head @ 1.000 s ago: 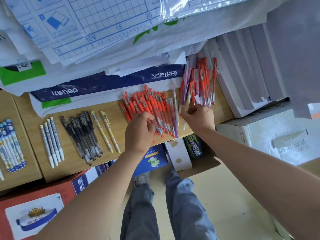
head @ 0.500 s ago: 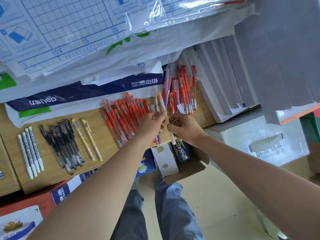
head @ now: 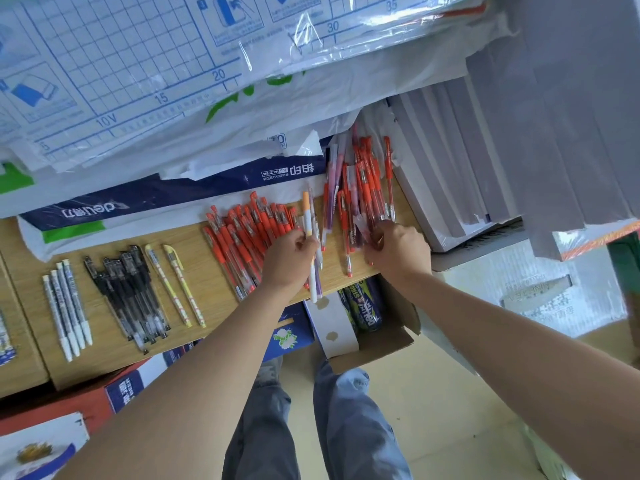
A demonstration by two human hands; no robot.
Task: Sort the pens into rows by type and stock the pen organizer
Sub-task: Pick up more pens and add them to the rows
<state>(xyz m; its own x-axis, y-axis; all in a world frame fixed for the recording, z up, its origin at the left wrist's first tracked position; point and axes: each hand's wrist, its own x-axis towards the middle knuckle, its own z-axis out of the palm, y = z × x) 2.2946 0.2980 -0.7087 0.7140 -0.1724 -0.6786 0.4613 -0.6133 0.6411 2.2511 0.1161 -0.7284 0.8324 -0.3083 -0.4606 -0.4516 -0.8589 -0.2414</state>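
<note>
Progress looks approx. halfway, we'd judge. On the wooden shelf (head: 207, 268) four groups lie sorted: white pens (head: 67, 306), black pens (head: 128, 292), two yellow pens (head: 176, 285) and a big red row (head: 242, 237). Our left hand (head: 287, 258) pinches an orange-capped pen (head: 307, 213) just right of the red row. Our right hand (head: 398, 254) has its fingers down in the mixed pile (head: 363, 181) of red & purple pens; can't tell if it's got one. That pile's left to sort, and no organizer in view.
</note>
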